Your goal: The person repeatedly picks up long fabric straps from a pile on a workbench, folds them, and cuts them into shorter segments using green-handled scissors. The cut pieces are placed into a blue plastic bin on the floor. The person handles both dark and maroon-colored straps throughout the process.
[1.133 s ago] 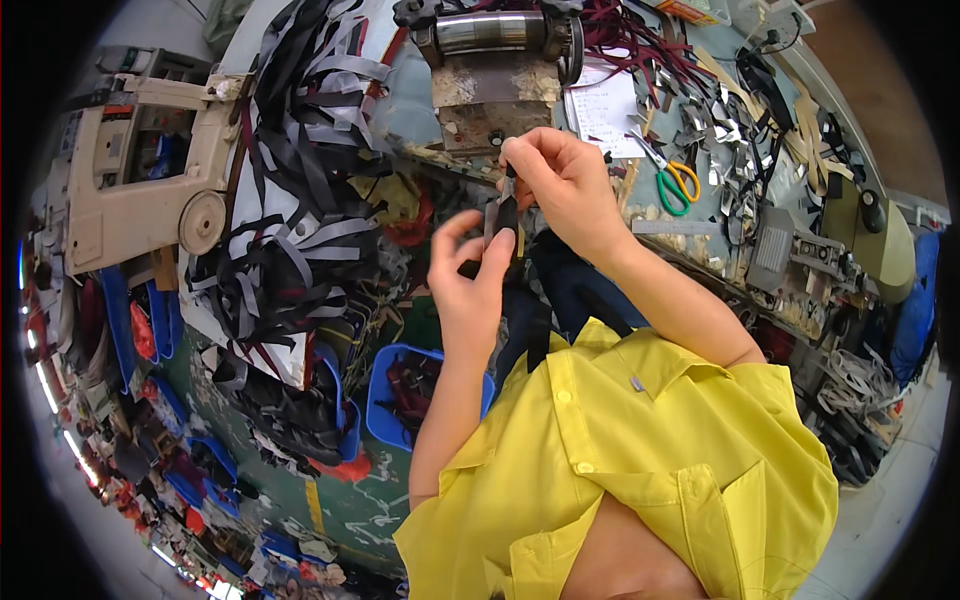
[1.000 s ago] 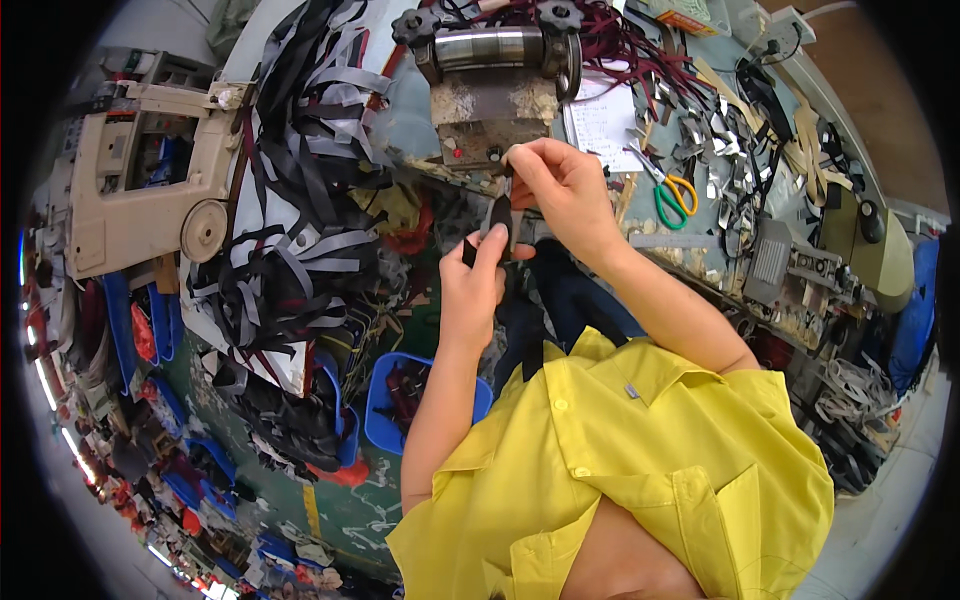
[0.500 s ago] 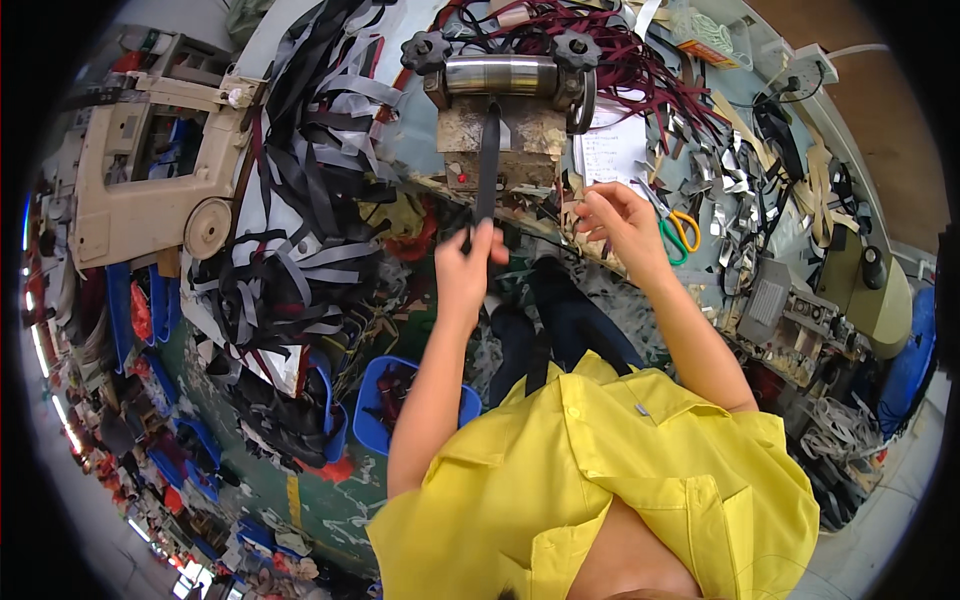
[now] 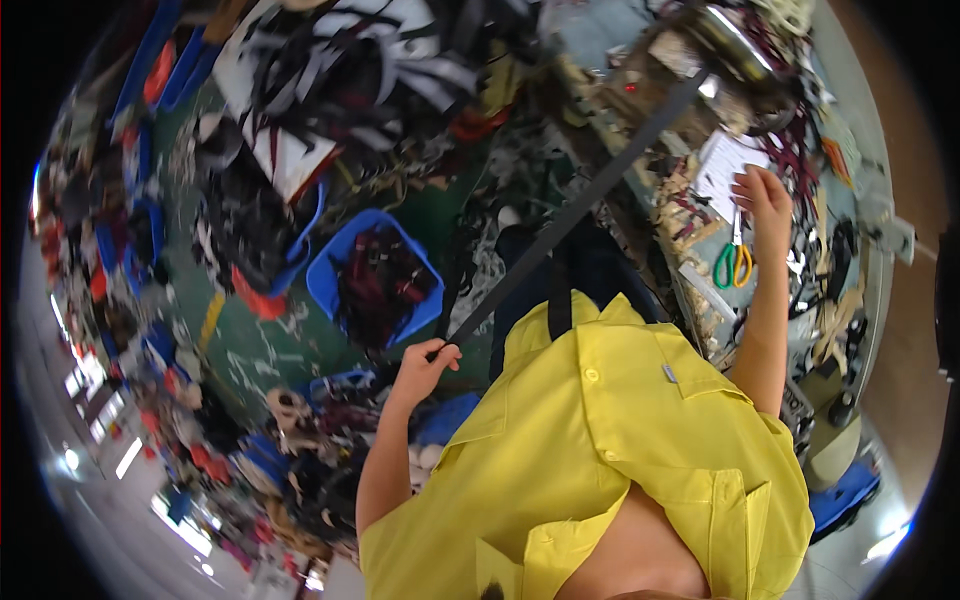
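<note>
My left hand (image 4: 425, 370) is closed on the end of a long dark strap (image 4: 575, 212), down by the left side of my yellow shirt. The strap runs taut and slanting up to the right, where it meets the small machine with a shiny metal roller (image 4: 738, 48). Over the bench, my right hand (image 4: 768, 205) hovers near a written sheet of paper (image 4: 718, 180), its fingers loosely bent and apart with nothing visible in them. Just below that hand lie scissors (image 4: 733, 266) with one green and one orange handle.
A blue bin (image 4: 322, 285) of dark red straps stands on the green floor left of my legs. Heaps of black and grey straps (image 4: 350, 85) lie at the upper left. Strips and scraps cover the bench (image 4: 690, 235) on the right.
My left hand has drawn the strap down and left, so a longer stretch hangs out from the machine. The view has turned left, and my right hand appears farther right.
</note>
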Demonstrator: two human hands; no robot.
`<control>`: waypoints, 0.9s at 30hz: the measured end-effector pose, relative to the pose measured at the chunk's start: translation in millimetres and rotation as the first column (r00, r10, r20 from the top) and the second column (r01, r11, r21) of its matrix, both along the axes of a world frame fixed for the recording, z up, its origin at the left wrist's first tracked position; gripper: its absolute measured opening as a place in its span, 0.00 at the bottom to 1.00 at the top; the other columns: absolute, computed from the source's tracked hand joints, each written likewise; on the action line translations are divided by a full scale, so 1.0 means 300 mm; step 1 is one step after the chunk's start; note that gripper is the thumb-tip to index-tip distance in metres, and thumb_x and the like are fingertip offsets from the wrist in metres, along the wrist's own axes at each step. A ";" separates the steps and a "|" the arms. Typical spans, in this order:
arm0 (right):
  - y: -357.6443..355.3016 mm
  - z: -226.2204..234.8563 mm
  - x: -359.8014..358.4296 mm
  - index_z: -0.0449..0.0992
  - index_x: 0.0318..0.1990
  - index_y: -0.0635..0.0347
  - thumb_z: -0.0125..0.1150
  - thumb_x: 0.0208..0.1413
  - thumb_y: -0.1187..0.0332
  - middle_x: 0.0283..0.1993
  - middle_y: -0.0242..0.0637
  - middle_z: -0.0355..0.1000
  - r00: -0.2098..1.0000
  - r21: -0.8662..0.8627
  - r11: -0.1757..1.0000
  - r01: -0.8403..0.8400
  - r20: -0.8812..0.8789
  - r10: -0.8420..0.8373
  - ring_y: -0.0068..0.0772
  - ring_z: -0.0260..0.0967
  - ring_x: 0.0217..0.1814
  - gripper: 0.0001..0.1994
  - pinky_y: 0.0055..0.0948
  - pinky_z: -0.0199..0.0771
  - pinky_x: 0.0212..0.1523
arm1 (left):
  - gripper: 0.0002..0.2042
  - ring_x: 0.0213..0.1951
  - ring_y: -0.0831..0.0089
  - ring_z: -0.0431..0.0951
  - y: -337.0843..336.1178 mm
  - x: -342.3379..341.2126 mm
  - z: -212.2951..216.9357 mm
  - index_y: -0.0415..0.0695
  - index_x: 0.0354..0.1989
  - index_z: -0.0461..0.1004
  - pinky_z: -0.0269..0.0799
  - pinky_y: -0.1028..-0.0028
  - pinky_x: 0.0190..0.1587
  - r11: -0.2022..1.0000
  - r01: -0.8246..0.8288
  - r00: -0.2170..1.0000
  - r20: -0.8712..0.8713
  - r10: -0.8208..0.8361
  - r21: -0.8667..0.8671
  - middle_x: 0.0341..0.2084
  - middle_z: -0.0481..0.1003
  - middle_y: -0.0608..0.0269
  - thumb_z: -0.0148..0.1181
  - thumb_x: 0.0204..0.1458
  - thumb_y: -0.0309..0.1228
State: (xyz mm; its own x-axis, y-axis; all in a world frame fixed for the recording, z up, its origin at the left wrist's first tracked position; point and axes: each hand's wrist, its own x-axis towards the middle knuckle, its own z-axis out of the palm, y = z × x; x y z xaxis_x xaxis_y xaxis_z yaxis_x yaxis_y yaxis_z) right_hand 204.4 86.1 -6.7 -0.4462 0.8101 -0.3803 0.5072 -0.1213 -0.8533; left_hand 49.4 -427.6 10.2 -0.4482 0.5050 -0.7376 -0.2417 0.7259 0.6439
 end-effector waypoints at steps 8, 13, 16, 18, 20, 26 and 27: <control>0.027 0.011 -0.014 0.74 0.41 0.62 0.56 0.57 0.63 0.37 0.35 0.75 0.999 0.060 0.997 -0.050 0.020 0.049 0.21 0.71 0.36 0.12 0.19 0.69 0.36 | 0.13 0.19 0.85 0.66 -0.249 0.065 0.015 0.36 0.26 0.76 0.60 0.79 0.22 0.992 -0.063 0.993 0.097 0.074 -0.107 0.17 0.75 0.66 0.56 0.53 0.35; 0.033 0.020 0.005 0.74 0.42 0.63 0.55 0.57 0.62 0.37 0.34 0.74 0.995 0.092 0.993 -0.069 0.075 0.062 0.21 0.71 0.36 0.13 0.19 0.69 0.37 | 0.13 0.21 0.83 0.69 -0.342 0.077 0.033 0.35 0.26 0.76 0.63 0.79 0.25 0.980 -0.056 0.984 0.156 0.087 -0.193 0.17 0.75 0.64 0.56 0.52 0.35; 0.046 -0.009 0.047 0.74 0.43 0.62 0.56 0.57 0.62 0.37 0.34 0.74 0.994 0.100 0.992 -0.079 0.087 0.070 0.21 0.71 0.36 0.14 0.18 0.69 0.37 | 0.13 0.24 0.80 0.70 -0.404 0.093 0.028 0.36 0.25 0.76 0.64 0.78 0.29 0.975 -0.092 0.973 0.191 0.132 -0.203 0.17 0.74 0.64 0.55 0.53 0.34; 0.044 -0.017 0.059 0.74 0.43 0.62 0.56 0.57 0.61 0.37 0.34 0.74 0.993 0.113 0.990 -0.084 0.095 0.074 0.21 0.71 0.36 0.14 0.18 0.69 0.37 | 0.13 0.24 0.80 0.70 -0.447 0.096 0.005 0.36 0.25 0.76 0.64 0.78 0.30 0.978 -0.072 0.978 0.177 0.107 -0.195 0.17 0.74 0.64 0.55 0.53 0.34; 0.033 -0.028 0.070 0.74 0.43 0.63 0.56 0.56 0.61 0.37 0.34 0.74 0.991 0.117 0.989 -0.093 0.109 0.080 0.20 0.71 0.36 0.14 0.18 0.69 0.37 | 0.12 0.24 0.80 0.71 -0.483 0.100 -0.017 0.36 0.26 0.76 0.64 0.78 0.30 0.983 -0.087 0.976 0.183 0.117 -0.161 0.17 0.75 0.63 0.55 0.53 0.33; -0.040 -0.030 0.050 0.72 0.45 0.65 0.57 0.56 0.61 0.38 0.37 0.74 0.985 0.080 0.990 -0.118 0.133 0.107 0.23 0.72 0.39 0.16 0.19 0.70 0.39 | 0.12 0.25 0.82 0.67 -0.468 0.068 0.005 0.35 0.28 0.74 0.63 0.78 0.29 0.989 -0.015 0.982 0.186 0.043 -0.148 0.20 0.74 0.65 0.55 0.54 0.34; -0.075 -0.031 0.031 0.72 0.45 0.66 0.56 0.56 0.61 0.40 0.39 0.74 0.988 0.049 0.991 -0.123 0.099 0.118 0.25 0.72 0.41 0.16 0.20 0.70 0.41 | 0.12 0.25 0.82 0.66 -0.478 0.075 0.003 0.34 0.29 0.74 0.63 0.78 0.29 0.986 -0.005 0.983 0.179 0.035 -0.165 0.21 0.74 0.65 0.55 0.54 0.34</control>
